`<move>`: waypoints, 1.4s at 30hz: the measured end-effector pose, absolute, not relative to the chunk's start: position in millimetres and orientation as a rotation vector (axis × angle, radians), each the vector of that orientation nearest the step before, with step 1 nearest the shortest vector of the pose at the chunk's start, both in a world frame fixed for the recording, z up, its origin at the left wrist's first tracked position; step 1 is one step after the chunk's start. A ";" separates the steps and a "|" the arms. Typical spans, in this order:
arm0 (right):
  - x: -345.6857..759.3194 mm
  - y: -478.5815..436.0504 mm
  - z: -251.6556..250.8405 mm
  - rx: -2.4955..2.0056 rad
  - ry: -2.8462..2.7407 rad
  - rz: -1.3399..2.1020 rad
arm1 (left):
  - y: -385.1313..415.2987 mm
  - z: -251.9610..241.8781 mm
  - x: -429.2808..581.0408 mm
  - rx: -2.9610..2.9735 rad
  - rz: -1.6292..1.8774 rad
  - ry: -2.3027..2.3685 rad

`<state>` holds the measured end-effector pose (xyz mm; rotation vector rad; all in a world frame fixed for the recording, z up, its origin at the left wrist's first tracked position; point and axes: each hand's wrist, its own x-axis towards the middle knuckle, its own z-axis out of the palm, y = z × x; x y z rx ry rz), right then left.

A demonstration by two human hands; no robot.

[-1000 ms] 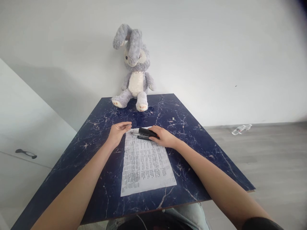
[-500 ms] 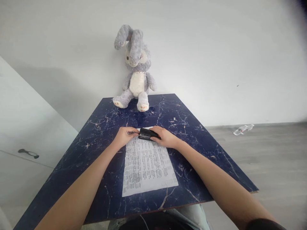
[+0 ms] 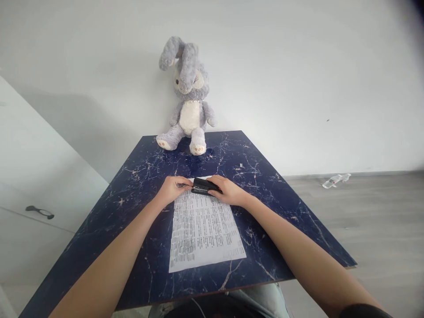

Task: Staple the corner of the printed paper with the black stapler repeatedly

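A black stapler (image 3: 201, 186) lies over the top edge of a printed sheet of paper (image 3: 208, 234) on the table. My right hand (image 3: 228, 190) is wrapped round its right end, with the fingers behind it and the thumb in front. At the stapler's left end, my left hand (image 3: 172, 191) pinches with thumb and forefinger by the paper's top left corner. What lies between those fingertips is too small to make out. The stapler's upper arm stands somewhat apart from its base. The hands and stapler hide part of the paper's top edge.
A grey plush rabbit (image 3: 190, 92) sits at the far end of the dark blue marbled table (image 3: 271, 238), against the white wall. A small pale piece (image 3: 241, 164) lies on the tabletop. A clear plastic bottle (image 3: 335, 180) is on the floor at the right.
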<state>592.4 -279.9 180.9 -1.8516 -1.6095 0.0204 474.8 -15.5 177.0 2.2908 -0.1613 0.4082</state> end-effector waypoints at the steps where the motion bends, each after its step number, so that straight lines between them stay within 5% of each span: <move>1: 592.6 -279.8 180.5 -1.851 -1.607 0.019 | -15.6 177.4 474.5 2.290 0.404 -0.172; 22: 607.5 -284.7 175.1 -1.858 -1.328 0.100 | 1.2 183.3 464.8 2.216 0.073 -0.176; 42: 578.0 -270.0 185.4 -1.657 -1.411 0.236 | -12.6 182.0 470.2 2.111 0.316 -0.292</move>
